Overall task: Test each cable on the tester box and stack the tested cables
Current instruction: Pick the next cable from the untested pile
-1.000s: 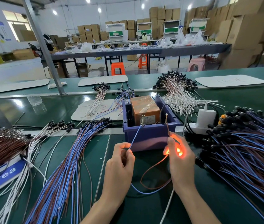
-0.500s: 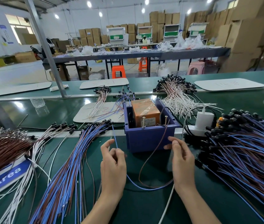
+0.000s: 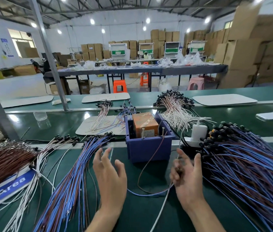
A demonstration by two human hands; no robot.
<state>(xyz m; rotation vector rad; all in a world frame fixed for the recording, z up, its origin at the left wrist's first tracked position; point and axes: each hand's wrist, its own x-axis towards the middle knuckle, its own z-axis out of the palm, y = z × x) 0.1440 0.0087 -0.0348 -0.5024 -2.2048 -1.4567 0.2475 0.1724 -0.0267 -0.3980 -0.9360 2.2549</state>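
The cable [image 3: 138, 180] lies on the green worktop [image 3: 149, 216] just in front of the tester box [image 3: 149, 149], between my two hands. Its long run goes across me, left to right: a blue strand comes out from under my left hand [image 3: 110, 174] and sweeps over to my right hand [image 3: 188, 180]. The brown strand bows out from there in a loop and climbs away from me toward the right-hand pin [image 3: 163, 130] on the box rim; I cannot tell whether it touches the pin. My left fingers are spread and relaxed above the worktop and hold nothing. My right hand is turned palm inward and blurred. Its forefinger and thumb stand up, and its lower fingers look curled over the cable's dark end. The box is purple, with an orange unit [image 3: 145, 124] inside. To my left a bundle of blue and brown cables [image 3: 68, 181] runs lengthwise away from me, its black plugs [image 3: 99, 137] at the far end. To my right a bigger heap of the same cables [image 3: 249, 173] fans out with its plugs toward the box. A white charger [image 3: 199, 131] stands just beside that heap.
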